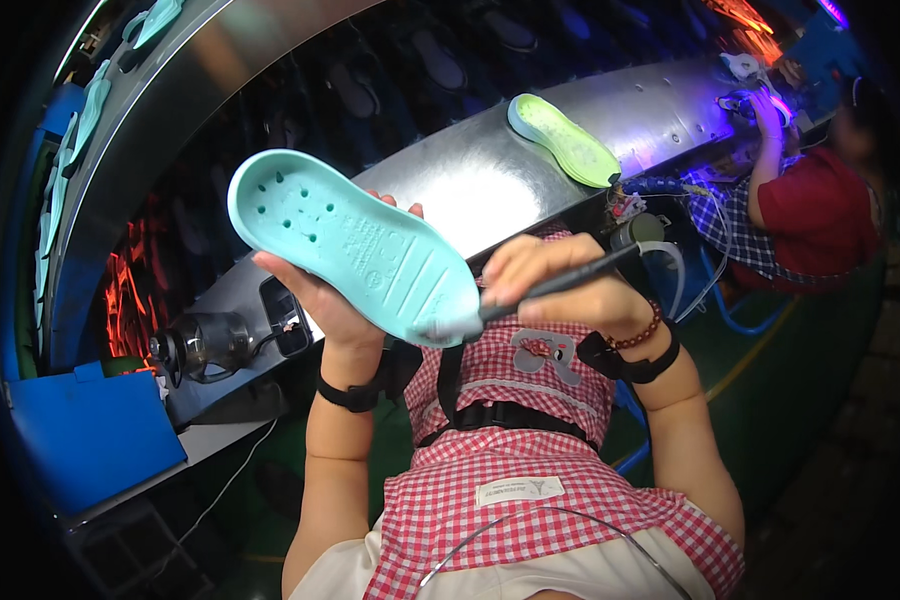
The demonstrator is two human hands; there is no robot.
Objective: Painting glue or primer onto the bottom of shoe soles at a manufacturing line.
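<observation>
A turquoise shoe sole is tilted up in front of me, its hollow inner face showing small holes toward the toe and ridges toward the heel. My left hand grips it from beneath, thumb at the near edge and fingertips showing past the far edge. Closed around a dark-handled brush, my right hand is at the heel end. The pale brush head, blurred by motion, lies against the inside of the heel.
On the curved metal bench beyond lies a yellow-green sole. A metal pot-like device stands at left, above a blue panel. More turquoise soles line the far-left rack. A co-worker in red sits at right.
</observation>
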